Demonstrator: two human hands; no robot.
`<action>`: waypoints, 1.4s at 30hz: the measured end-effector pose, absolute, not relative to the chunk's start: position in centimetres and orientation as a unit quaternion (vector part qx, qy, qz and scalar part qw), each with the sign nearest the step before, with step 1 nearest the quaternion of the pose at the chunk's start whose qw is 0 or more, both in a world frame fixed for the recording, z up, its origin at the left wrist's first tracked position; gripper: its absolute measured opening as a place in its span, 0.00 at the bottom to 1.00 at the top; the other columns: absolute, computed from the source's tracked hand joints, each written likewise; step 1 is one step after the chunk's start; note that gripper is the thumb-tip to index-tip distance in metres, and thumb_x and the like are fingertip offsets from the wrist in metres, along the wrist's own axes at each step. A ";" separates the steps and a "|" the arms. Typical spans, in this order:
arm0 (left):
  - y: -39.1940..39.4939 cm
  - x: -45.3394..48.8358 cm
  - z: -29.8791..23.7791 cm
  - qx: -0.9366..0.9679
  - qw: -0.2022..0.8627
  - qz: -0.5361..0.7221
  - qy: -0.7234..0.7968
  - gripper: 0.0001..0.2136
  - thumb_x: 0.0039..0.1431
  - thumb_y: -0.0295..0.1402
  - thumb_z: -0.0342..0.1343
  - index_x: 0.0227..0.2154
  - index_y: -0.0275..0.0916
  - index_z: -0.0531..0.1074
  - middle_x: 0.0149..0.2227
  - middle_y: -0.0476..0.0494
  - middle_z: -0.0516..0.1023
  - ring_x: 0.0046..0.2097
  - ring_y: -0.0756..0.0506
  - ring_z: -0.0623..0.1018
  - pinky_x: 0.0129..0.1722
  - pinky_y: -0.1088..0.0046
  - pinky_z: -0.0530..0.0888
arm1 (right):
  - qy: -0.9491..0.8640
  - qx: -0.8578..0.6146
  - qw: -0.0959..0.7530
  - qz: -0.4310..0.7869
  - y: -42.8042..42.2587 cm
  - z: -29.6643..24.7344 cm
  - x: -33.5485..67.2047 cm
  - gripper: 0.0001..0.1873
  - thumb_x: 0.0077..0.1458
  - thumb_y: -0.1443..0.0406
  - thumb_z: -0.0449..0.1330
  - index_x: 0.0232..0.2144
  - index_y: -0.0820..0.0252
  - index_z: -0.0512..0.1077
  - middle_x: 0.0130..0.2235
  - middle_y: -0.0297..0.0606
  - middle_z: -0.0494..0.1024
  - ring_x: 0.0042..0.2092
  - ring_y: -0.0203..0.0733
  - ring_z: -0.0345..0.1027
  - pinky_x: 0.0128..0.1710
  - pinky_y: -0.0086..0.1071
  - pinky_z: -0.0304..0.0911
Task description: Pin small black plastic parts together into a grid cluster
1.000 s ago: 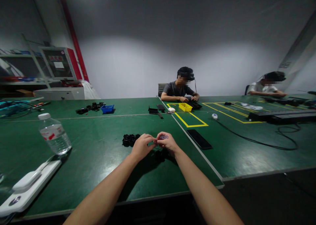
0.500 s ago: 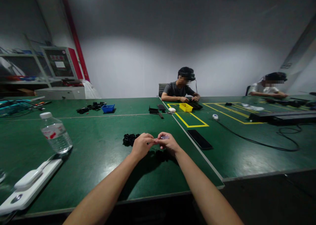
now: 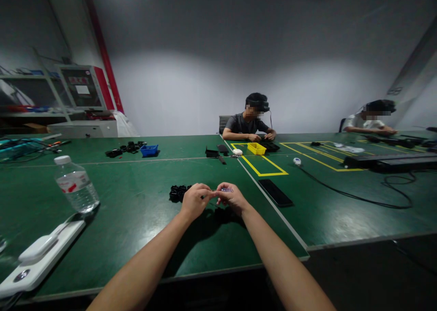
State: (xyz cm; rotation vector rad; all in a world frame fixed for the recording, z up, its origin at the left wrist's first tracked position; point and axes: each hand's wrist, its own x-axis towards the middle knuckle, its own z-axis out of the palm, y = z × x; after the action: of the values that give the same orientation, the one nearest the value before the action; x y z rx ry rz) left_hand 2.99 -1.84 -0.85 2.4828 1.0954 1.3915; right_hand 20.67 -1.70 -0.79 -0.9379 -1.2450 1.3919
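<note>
My left hand [image 3: 194, 200] and my right hand [image 3: 232, 197] meet above the green table [image 3: 136, 211], fingers curled in a pinch. A small pale purplish piece [image 3: 226, 190] sits between my right fingertips, and my left fingertips touch its left end. What the left hand itself holds is too small to make out. A cluster of small black parts [image 3: 178, 193] lies on the table just left of my left hand. More dark parts [image 3: 221, 213] lie in shadow under my hands.
A water bottle [image 3: 75, 184] and a white device [image 3: 41, 252] stand at the left. A black phone [image 3: 280, 192] lies right of my hands. A blue bin [image 3: 149, 150], a yellow bin [image 3: 256, 148] and cables sit farther back. Two other people sit across the table.
My hands have stayed together in nearly the same place, with only small finger movements. The view has shifted very slightly.
</note>
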 end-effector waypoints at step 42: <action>-0.6 2.4 -0.5 0.661 0.247 0.519 0.482 0.15 0.57 0.42 0.55 0.33 0.37 0.80 0.27 0.46 0.81 0.24 0.48 0.76 0.25 0.75 0.68 | -0.598 -0.333 0.526 0.505 -2.8 0.5 20.0 0.17 0.49 0.53 0.64 0.26 0.58 0.66 0.32 0.37 0.81 0.22 0.32 0.66 0.18 0.24 0.50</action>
State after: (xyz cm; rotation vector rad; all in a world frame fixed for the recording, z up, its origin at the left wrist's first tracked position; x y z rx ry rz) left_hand 2.45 -0.63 -0.47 1.8026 1.3138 1.4150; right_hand 20.03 -2.83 0.53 -0.7957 -1.4300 1.2089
